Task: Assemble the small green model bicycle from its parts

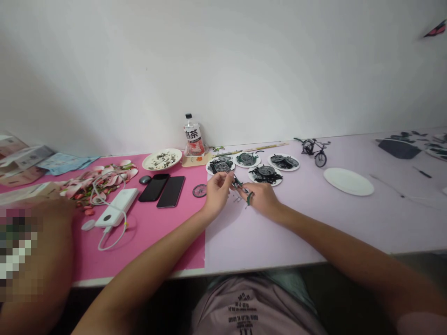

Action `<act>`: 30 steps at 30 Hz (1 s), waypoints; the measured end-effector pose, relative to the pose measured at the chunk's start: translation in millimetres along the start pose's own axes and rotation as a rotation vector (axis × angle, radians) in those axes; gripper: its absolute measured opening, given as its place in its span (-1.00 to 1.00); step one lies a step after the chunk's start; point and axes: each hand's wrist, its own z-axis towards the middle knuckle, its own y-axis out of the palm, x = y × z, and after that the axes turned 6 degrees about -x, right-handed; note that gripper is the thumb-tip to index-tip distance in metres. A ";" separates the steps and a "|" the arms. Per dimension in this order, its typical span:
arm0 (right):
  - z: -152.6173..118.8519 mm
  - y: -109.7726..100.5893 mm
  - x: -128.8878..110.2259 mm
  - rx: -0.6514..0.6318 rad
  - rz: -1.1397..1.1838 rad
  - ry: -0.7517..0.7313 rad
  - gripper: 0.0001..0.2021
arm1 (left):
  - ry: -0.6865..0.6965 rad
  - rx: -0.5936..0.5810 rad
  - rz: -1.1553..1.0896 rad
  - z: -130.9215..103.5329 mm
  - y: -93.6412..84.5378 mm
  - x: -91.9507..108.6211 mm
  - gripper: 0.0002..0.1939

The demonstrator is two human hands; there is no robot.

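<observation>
Over the table's middle, my left hand (219, 190) and my right hand (263, 197) meet with fingers pinched round a small dark green toy bicycle part (249, 199). Its exact shape is partly hidden by the fingers. A loose toy wheel (200, 190) lies left of my left hand. Just beyond my hands, several small white plates hold dark plastic pieces: a back left plate (208, 171), a back middle plate (259, 163), a right plate (298, 166) and a near plate (251, 177). Farther right stands an assembled toy bicycle (316, 151).
A bare white plate (349, 181) lies at right, near a thin screwdriver-like tool (422, 172). Leftward are two phones (153, 188), a power bank (117, 208) with its cable, pink petal-like pieces (101, 184), a bowl (179, 160) and a bottle (193, 135). Another person's arm (52, 242) reaches in.
</observation>
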 end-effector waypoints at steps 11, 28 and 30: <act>0.6 -1.2 -1.4 0.017 0.011 -0.029 -0.82 | -0.017 0.016 0.011 2.8 -2.9 -4.2 -0.57; 1.5 -2.6 -5.7 0.045 0.080 -0.002 -0.81 | -0.072 0.045 -0.007 3.4 -4.1 -4.4 -0.53; 1.5 -2.4 -4.9 0.039 0.084 0.016 -0.82 | -0.071 0.046 -0.011 3.0 -3.6 -4.8 -0.52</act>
